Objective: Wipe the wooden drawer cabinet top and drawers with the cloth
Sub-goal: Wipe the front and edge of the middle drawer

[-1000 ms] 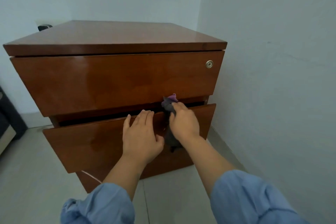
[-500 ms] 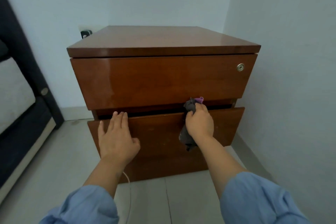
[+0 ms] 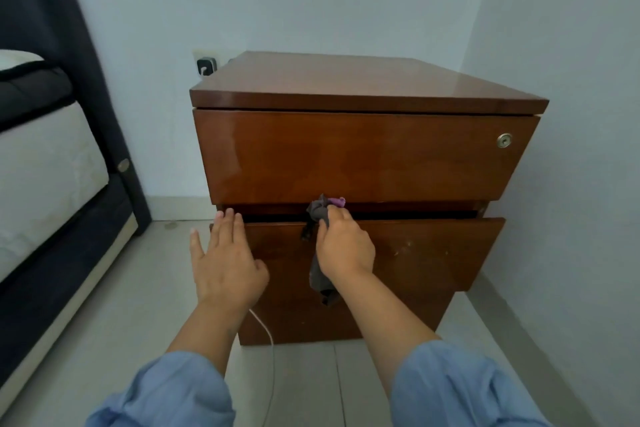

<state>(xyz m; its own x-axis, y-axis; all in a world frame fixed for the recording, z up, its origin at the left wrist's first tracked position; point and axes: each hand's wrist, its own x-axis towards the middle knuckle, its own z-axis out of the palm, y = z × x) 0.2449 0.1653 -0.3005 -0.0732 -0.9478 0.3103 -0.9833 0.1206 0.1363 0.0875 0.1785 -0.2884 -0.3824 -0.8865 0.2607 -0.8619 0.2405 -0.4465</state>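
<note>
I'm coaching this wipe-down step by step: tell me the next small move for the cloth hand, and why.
Probably slide the right hand along the top edge of the middle drawer toward the lock side. It grips the cloth at that edge, the drawer stands slightly pulled out, and the left hand rests flat near its left end.

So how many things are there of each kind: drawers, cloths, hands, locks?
Drawer fronts: 3, top drawer, middle drawer, bottom drawer
Cloths: 1, grey cloth, gripped by the right hand
Hands: 2, counting the left hand
Locks: 1, keyhole lock
Total: 7
</note>
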